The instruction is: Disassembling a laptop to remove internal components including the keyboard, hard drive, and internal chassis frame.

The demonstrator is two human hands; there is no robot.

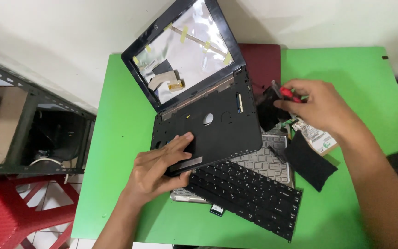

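Note:
A small black laptop shell [213, 124] lies open on the green table [116, 152], its keyboard gone and its lid [183, 48] showing bare silver backing with yellow tape. My left hand [160, 168] grips the shell's front left corner, thumb underneath. My right hand [316, 103] hovers to the right of the shell and holds a red-handled tool [287, 93]. A loose black keyboard [249, 196] lies below the shell, partly over a silver keyboard [266, 161].
A dark red cover [263, 62] sits behind the laptop. A black cloth-like piece [309, 163] and a labelled drive [316, 136] lie under my right hand. A metal shelf frame [28, 133] and red plastic stool [10, 212] stand left of the table.

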